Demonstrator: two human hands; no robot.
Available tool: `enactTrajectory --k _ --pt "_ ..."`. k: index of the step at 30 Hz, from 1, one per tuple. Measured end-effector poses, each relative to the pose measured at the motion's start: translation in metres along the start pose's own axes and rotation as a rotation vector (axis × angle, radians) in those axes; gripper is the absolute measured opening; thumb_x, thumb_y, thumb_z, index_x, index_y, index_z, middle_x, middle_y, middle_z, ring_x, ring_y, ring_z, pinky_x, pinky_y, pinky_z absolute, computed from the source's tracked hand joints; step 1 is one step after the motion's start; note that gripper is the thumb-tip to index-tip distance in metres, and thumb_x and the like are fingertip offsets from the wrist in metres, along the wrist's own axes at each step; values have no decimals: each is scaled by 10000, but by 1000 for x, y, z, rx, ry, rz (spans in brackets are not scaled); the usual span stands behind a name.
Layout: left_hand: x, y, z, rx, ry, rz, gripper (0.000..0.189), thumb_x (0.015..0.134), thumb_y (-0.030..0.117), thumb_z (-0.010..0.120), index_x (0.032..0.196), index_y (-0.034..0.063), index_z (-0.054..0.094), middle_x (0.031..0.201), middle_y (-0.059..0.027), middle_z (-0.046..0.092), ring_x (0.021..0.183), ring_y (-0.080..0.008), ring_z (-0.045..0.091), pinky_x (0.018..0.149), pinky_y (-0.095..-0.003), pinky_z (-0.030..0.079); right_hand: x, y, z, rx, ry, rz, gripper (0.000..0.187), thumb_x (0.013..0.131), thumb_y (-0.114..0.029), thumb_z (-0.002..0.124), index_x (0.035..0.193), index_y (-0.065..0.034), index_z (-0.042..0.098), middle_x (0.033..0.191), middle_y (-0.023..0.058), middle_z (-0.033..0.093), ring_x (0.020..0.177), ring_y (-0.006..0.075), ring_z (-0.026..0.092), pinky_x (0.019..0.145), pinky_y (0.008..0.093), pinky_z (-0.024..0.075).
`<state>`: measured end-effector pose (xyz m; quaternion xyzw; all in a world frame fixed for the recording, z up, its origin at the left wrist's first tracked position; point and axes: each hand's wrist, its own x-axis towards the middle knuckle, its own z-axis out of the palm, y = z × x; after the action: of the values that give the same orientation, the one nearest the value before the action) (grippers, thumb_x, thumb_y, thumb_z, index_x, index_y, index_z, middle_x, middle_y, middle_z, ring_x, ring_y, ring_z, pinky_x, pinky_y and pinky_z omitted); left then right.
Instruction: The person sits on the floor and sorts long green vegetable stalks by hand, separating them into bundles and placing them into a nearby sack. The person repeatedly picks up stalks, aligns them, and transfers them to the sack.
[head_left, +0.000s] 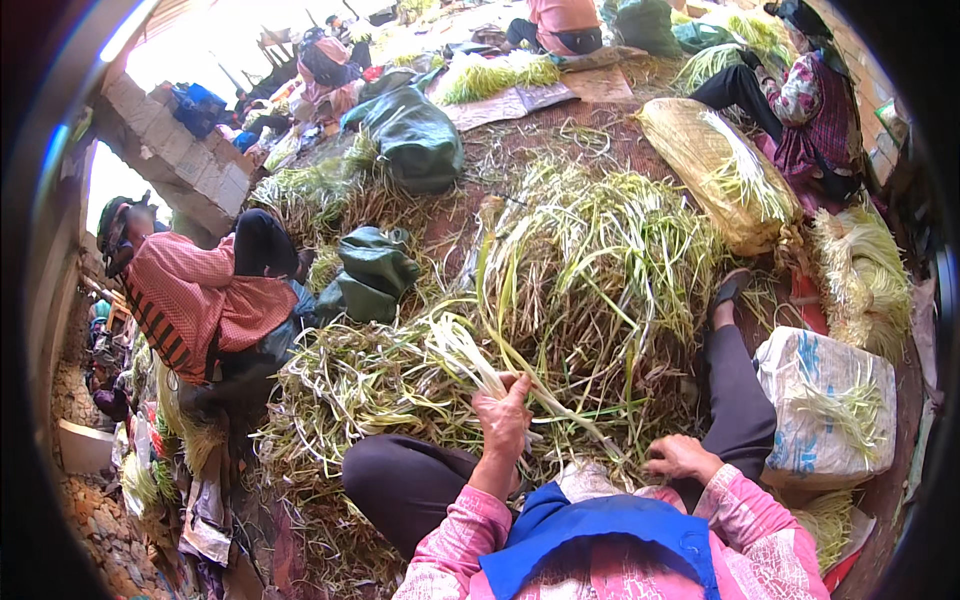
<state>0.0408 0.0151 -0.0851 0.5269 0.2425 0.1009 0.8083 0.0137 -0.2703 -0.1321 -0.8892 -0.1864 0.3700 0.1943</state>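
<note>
My left hand is closed around a bunch of pale leafy stalks, their white and yellow-green ends pointing up and left. One longer green stalk runs from beside its fingers down to the right. Close to my right thigh, my right hand is bent low over the near edge of the plant litter; its fingertips are partly hidden, and whether they hold anything cannot be made out. Before me rises a large heap of green stalks with brown, dry lower parts. Looser trimmings spread to its left.
At right lie a white wrapped bale and a yellow woven sack, both with stalks on top. Green sacks stand beyond the heap. A person in a pink checked top sits at left; another sits at upper right.
</note>
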Motion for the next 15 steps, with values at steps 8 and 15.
enactTrajectory --k 8,15 --pt "-16 -9 8 93 -202 -154 111 789 66 635 835 14 549 661 -61 596 360 -53 399 300 -189 296 53 -84 -42 1015 -34 -341 389 856 -181 557 1226 -85 484 914 -5 601 605 3 431 526 178 389" --pt "-15 -7 4 101 -172 -223 122 791 98 646 866 18 594 624 -16 576 383 -49 396 337 -201 284 58 -94 -26 1016 -97 -287 239 867 -213 567 962 -1 624 771 -26 598 682 39 490 600 195 412"
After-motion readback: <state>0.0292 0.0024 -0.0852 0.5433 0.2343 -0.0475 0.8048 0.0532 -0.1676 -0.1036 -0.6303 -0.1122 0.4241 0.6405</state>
